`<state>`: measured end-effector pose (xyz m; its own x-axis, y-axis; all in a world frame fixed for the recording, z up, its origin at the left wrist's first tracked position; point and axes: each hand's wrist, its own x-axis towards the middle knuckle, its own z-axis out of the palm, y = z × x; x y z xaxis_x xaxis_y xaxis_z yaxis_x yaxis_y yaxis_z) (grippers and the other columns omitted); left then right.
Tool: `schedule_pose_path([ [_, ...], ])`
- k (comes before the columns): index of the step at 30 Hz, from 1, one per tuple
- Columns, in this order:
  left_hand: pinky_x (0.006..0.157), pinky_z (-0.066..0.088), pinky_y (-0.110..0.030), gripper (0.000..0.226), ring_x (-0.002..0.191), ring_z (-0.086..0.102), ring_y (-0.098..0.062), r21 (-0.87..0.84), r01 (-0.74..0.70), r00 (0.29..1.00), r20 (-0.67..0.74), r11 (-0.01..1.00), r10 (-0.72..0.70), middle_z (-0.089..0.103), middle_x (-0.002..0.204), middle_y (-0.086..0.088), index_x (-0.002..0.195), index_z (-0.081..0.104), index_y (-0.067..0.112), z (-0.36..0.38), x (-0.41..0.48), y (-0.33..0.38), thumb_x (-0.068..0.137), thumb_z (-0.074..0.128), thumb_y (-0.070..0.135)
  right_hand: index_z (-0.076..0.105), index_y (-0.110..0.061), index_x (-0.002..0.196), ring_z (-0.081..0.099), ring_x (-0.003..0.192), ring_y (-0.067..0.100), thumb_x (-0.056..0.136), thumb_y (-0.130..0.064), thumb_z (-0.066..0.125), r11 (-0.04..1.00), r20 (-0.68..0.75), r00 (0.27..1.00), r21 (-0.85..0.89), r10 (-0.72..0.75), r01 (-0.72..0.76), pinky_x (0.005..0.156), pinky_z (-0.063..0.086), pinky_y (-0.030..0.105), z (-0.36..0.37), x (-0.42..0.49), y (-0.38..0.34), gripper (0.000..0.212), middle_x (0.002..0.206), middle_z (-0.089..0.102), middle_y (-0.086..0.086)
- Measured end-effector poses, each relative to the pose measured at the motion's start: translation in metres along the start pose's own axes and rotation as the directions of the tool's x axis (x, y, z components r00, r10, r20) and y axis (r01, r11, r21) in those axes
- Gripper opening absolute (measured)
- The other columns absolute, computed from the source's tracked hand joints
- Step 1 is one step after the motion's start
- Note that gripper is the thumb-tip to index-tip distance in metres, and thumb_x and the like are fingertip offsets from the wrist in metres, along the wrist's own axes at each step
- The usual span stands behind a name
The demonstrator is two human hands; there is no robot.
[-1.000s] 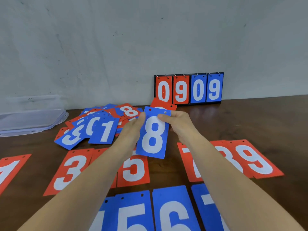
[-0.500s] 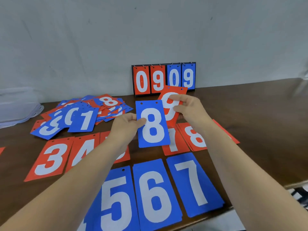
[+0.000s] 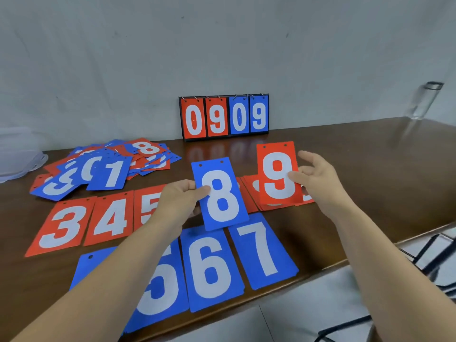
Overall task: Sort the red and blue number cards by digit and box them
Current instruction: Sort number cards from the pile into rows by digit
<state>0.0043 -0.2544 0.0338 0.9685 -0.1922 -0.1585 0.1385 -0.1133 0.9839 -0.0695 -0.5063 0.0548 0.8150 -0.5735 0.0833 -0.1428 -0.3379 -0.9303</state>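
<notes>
My left hand (image 3: pixel 179 201) pinches a blue 8 card (image 3: pixel 220 193) by its left edge, above the table. My right hand (image 3: pixel 318 178) holds a red 9 card (image 3: pixel 277 172) by its right edge, over a small stack of red cards (image 3: pixel 249 193). Red cards 3 (image 3: pixel 60 228), 4 (image 3: pixel 111 218) and 5 (image 3: pixel 145 206) lie in a row on the left. Blue cards 5 (image 3: pixel 158 292), 6 (image 3: pixel 212 267) and 7 (image 3: pixel 262 250) lie in a row near the front edge. An unsorted pile of red and blue cards (image 3: pixel 103 166) sits at the back left.
A flip scoreboard (image 3: pixel 224 117) reading 0909 stands against the wall. A clear plastic box lid (image 3: pixel 19 161) lies at the far left. A clear bottle (image 3: pixel 424 99) stands at the back right. The table's front edge (image 3: pixel 320 270) runs diagonally on the right.
My hands have separated: the right hand carried the red 9 card rightward over the red stack, while the left keeps the blue 8. The view shifted right.
</notes>
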Motion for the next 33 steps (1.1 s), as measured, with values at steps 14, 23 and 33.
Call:
schedule_pose_path([
  [14,0.058,0.059,-0.025,0.026,0.075,0.073,-0.012,0.127,0.036,0.998,0.048,0.991,-0.043,0.075,0.084,-0.004,0.084,0.057,-0.003,0.102,-0.043,0.006,0.082,0.075,0.016,0.057,-0.016,0.126,0.065,0.093,0.019,0.09,-0.022,0.066,0.996,-0.064,0.995,0.06,0.076,-0.072,0.072,0.055,0.032,-0.101,0.038,0.055,0.038,0.114,0.066,0.004],
  [23,0.065,0.06,-0.028,0.025,0.078,0.071,-0.012,0.393,-0.038,0.999,-0.019,0.919,0.05,0.074,0.082,-0.002,0.095,0.063,0.006,0.154,-0.058,-0.013,0.082,0.076,0.023,0.058,-0.012,0.127,0.065,0.097,0.02,0.089,-0.017,0.067,0.999,0.125,0.991,-0.002,0.051,-0.051,0.083,0.055,0.036,-0.091,0.079,0.066,0.039,0.117,0.065,0.006],
  [33,0.063,0.041,-0.015,0.018,0.065,0.047,-0.007,0.817,-0.128,0.963,-0.034,0.563,0.269,0.044,0.069,0.015,0.09,0.049,0.027,0.174,-0.067,-0.024,0.089,0.064,0.037,0.053,-0.019,0.13,0.061,0.106,0.021,0.089,-0.027,0.065,0.887,0.237,0.969,-0.43,-0.07,0.169,0.084,0.051,0.034,-0.054,0.107,0.088,0.043,0.115,0.066,0.002],
])
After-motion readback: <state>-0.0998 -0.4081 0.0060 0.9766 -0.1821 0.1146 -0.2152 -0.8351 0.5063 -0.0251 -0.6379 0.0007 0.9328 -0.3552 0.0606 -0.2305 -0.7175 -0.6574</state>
